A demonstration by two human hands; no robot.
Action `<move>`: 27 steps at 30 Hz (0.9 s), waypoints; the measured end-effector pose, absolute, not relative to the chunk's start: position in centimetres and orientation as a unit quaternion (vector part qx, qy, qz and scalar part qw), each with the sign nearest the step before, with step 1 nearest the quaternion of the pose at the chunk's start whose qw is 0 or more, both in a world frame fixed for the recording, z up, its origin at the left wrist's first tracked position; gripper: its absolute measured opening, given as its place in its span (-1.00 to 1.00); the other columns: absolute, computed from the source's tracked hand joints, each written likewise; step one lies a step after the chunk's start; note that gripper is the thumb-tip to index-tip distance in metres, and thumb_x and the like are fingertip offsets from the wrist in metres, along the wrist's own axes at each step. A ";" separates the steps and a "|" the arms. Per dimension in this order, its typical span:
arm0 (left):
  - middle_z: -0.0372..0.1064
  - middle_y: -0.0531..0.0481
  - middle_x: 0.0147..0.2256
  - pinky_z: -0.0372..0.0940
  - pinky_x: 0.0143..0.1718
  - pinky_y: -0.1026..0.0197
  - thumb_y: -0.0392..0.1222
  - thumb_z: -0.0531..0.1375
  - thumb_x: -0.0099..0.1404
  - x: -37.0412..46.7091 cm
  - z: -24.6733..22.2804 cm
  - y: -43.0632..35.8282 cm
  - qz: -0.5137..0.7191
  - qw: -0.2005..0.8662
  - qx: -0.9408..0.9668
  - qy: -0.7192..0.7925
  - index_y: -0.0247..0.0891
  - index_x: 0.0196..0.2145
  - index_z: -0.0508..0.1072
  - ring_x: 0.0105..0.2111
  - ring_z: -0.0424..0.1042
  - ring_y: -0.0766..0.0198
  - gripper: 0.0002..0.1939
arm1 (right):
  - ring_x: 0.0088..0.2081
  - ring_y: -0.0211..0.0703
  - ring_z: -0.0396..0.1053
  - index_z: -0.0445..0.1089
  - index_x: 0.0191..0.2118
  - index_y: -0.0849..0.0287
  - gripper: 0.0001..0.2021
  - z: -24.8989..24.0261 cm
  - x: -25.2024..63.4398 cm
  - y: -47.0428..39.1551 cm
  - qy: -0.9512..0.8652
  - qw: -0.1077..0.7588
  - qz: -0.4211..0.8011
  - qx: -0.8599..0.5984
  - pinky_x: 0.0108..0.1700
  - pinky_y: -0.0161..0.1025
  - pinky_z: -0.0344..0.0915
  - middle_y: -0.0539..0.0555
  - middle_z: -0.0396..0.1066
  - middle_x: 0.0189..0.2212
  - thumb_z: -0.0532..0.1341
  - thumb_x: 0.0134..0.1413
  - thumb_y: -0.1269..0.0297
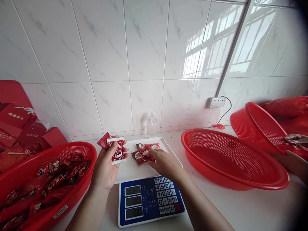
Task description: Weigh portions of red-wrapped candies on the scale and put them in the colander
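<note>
My left hand (pixel 108 163) is closed around a few red candy packets (pixel 117 152) with white crimped ends, held up over the left side of the scale's white tray (pixel 127 171). Several more red packets (pixel 137 156) lie in a small pile on that tray. Over the pile, my right hand (pixel 161 162) has its fingertips bent down onto a packet; the fingertips are partly hidden, and the hand seems to pinch it. In front of the tray is the scale's blue keypad panel (pixel 151 200) with its displays.
At left stands a red basket (pixel 92 154) holding many red packets, with red boxes (pixel 16 115) behind it. A red basket (pixel 231 134) is at right. Beyond it, another person's hands (pixel 292 162) are at a tilted basket (pixel 250 115). A clear bottle (pixel 152 123) stands by the wall.
</note>
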State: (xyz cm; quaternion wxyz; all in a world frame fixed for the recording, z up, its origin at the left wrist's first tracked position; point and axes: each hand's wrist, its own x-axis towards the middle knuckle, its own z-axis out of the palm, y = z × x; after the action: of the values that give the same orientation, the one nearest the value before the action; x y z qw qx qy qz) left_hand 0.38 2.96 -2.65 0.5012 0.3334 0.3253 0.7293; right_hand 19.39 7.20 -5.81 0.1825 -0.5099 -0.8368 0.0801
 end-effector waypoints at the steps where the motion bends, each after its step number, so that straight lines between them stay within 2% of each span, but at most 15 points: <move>1: 0.50 -0.05 -0.31 0.41 -0.41 0.20 -0.18 0.34 0.07 0.4 -2.7 3.0 0.728 0.501 0.334 0.327 -0.20 -0.17 0.46 -0.43 0.46 0.27 -0.67 | -0.13 -0.01 0.37 0.39 -0.13 0.13 -0.78 -5.8 19.3 7.1 -0.840 0.162 0.080 -0.511 -0.17 -0.17 0.24 0.13 0.46 -0.17 0.17 0.07 0.31; 6: 0.50 -0.05 -0.32 0.42 -0.40 0.16 -0.17 0.35 0.06 0.7 -2.9 3.0 0.722 0.502 0.333 0.340 -0.19 -0.13 0.46 -0.44 0.46 0.25 -0.62 | -0.14 -0.02 0.38 0.42 -0.18 0.15 -0.80 -6.1 18.7 7.2 -0.841 0.127 0.068 -0.521 -0.26 -0.22 0.18 0.16 0.45 -0.15 0.13 0.06 0.35; 11: 0.50 -0.05 -0.29 0.42 -0.42 0.19 -0.15 0.36 0.05 0.7 -3.1 3.1 0.716 0.502 0.338 0.347 -0.18 -0.11 0.45 -0.43 0.46 0.26 -0.59 | -0.33 -0.13 0.38 0.44 -0.40 0.14 -0.85 -6.0 19.1 7.5 -0.843 0.158 0.088 -0.507 -0.37 -0.26 0.11 0.09 0.48 -0.37 0.11 0.04 0.36; 13: 0.50 -0.04 -0.30 0.41 -0.42 0.21 -0.15 0.36 0.05 0.7 -3.2 3.2 0.715 0.504 0.340 0.345 -0.17 -0.10 0.45 -0.43 0.46 0.27 -0.58 | -0.43 -0.19 0.35 0.41 -0.49 0.15 -0.80 -5.8 19.6 7.8 -0.829 0.231 0.146 -0.487 -0.42 -0.28 0.10 0.04 0.44 -0.50 0.10 0.08 0.31; 16: 0.49 -0.04 -0.31 0.41 -0.43 0.23 -0.15 0.35 0.06 0.7 -3.2 3.3 0.710 0.510 0.344 0.344 -0.16 -0.09 0.44 -0.43 0.46 0.28 -0.58 | -0.50 -0.25 0.32 0.40 -0.47 0.17 -0.81 -5.3 21.0 9.1 -0.715 0.419 0.316 -0.461 -0.48 -0.32 0.14 0.00 0.40 -0.57 0.12 0.09 0.26; 19: 0.49 -0.06 -0.29 0.41 -0.42 0.23 -0.14 0.35 0.07 0.8 -3.3 3.3 0.705 0.512 0.348 0.344 -0.17 -0.08 0.44 -0.43 0.46 0.28 -0.57 | -0.51 -0.28 0.38 0.42 -0.37 0.21 -0.90 -4.8 23.1 10.7 -0.461 0.650 0.468 -0.383 -0.53 -0.39 0.22 0.01 0.44 -0.53 0.20 0.01 0.30; 21: 0.49 -0.06 -0.28 0.41 -0.42 0.22 -0.14 0.34 0.08 0.8 -3.3 3.3 0.704 0.512 0.350 0.344 -0.17 -0.07 0.44 -0.42 0.46 0.27 -0.57 | -0.50 -0.32 0.40 0.40 -0.37 0.23 -0.94 -4.4 24.9 11.5 -0.288 0.761 0.497 -0.301 -0.52 -0.43 0.30 -0.01 0.44 -0.54 0.23 -0.03 0.37; 23: 0.49 -0.06 -0.28 0.41 -0.41 0.22 -0.14 0.34 0.08 0.8 -3.4 3.3 0.703 0.512 0.351 0.348 -0.17 -0.07 0.43 -0.42 0.46 0.28 -0.57 | -0.48 -0.40 0.42 0.36 -0.38 0.20 -0.99 -4.1 26.8 11.9 -0.201 0.814 0.481 -0.256 -0.44 -0.49 0.37 -0.07 0.41 -0.53 0.20 0.02 0.40; 27: 0.49 -0.05 -0.27 0.41 -0.41 0.23 -0.13 0.34 0.08 0.9 -3.4 3.1 0.699 0.511 0.353 0.354 -0.15 -0.07 0.43 -0.42 0.45 0.29 -0.57 | -0.29 -0.46 0.46 0.30 -0.38 0.13 -0.91 -3.9 30.2 11.5 -0.072 0.881 0.431 -0.180 -0.27 -0.57 0.41 -0.08 0.41 -0.36 0.12 0.16 0.34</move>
State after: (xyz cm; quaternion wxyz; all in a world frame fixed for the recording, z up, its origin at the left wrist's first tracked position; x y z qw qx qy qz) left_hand 0.86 3.15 -3.40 0.5111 0.3526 0.3541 0.6993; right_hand 30.22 11.46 -3.94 0.8811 -0.1798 -0.0720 0.4315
